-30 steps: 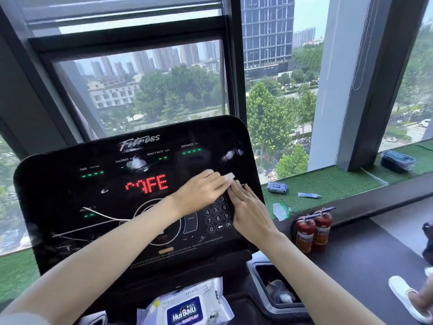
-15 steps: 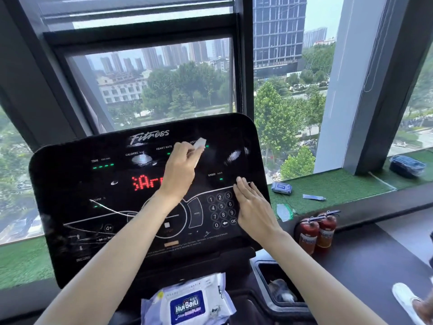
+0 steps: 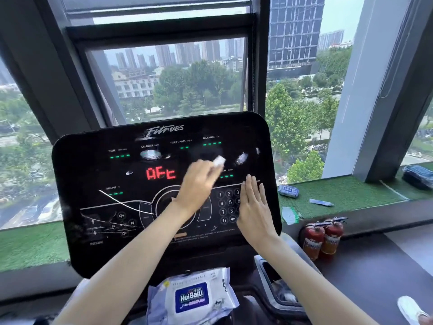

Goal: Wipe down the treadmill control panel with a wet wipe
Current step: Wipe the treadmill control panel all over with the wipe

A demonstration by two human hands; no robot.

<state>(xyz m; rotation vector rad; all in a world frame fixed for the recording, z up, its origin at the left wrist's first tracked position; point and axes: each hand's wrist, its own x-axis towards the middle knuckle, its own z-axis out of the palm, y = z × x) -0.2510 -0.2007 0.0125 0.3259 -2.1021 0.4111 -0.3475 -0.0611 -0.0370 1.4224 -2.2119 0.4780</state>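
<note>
Down and rightward slides the left hand, pinching a wet wipe against the control panel; beside it, the right hand lies flat, fingers straight.

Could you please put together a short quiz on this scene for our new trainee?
1. True or false: the right hand holds the wipe.
2. Where is the wipe? A. on the number keys; B. on the upper part of the panel, right of the red display; C. on the window ledge.
3. Fill in: ___ red fire extinguishers stand right of the panel.

Key: 1 false, the left hand holds it; 2 B; 3 two.
</note>
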